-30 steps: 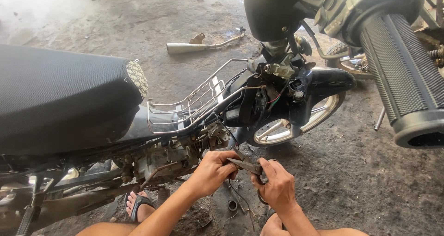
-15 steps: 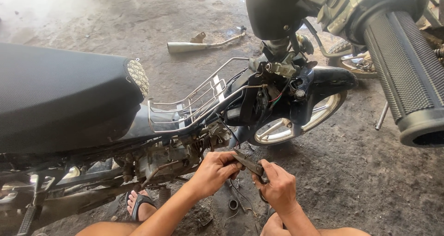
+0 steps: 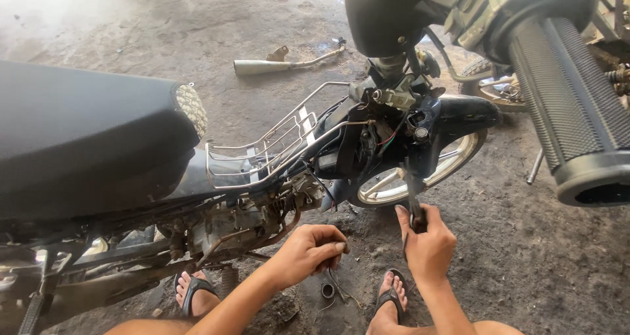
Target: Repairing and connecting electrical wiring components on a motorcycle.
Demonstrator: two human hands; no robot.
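Observation:
I squat beside a stripped motorcycle with its engine (image 3: 236,225) exposed. My right hand (image 3: 428,244) is closed around a dark pliers-like tool (image 3: 413,200), which stands upright in front of the front wheel (image 3: 420,171). My left hand (image 3: 307,251) is lower and to the left, just under the engine. Its fingers pinch a thin dark cable (image 3: 338,284) that hangs down to the floor. The two hands are apart.
A black seat (image 3: 92,131) and chrome rack (image 3: 262,152) fill the left. A ribbed handlebar grip (image 3: 571,105) looms at the upper right. An exhaust pipe (image 3: 275,64) lies on the concrete behind. A small ring part (image 3: 327,290) lies between my sandalled feet (image 3: 194,292).
Both hands were together on the dark tool. Now they have parted: the right hand has raised the tool upright, and the left hand has dropped back with the thin cable.

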